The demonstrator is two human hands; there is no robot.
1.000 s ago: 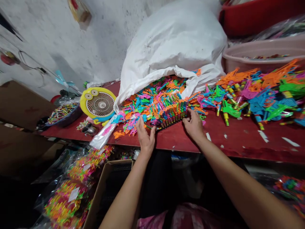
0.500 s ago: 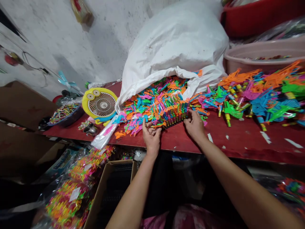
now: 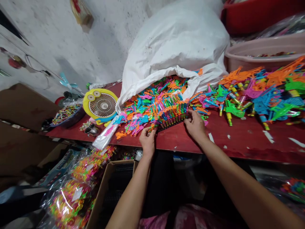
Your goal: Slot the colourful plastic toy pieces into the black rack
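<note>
A black rack point(image 3: 170, 126) stands at the table's front, filled with rows of small colourful plastic toys point(image 3: 172, 114) set upright with yellowish tubes at their lower ends. My left hand point(image 3: 147, 140) is closed at its left end, thumb and fingers pressed together by an orange and green piece there. At the right end, my right hand point(image 3: 195, 127) grips the rack's edge with bent fingers; some fingertips are hidden. Just behind the rack, loose plastic pieces point(image 3: 140, 111) in orange, blue, pink and green spill from a large white sack point(image 3: 176, 41).
A yellow fan point(image 3: 101, 106), metal cup point(image 3: 91, 129) and tub of small tubes point(image 3: 68, 116) stand left. More toys point(image 3: 259, 92) are heaped right, before a pink basin point(image 3: 264, 51). Below the red table point(image 3: 235, 140) sit an open carton point(image 3: 98, 190) and bagged pieces point(image 3: 69, 197).
My left hand's fingers, raised and apart before, have come down and closed at the rack's left end. My right hand stays at the right end.
</note>
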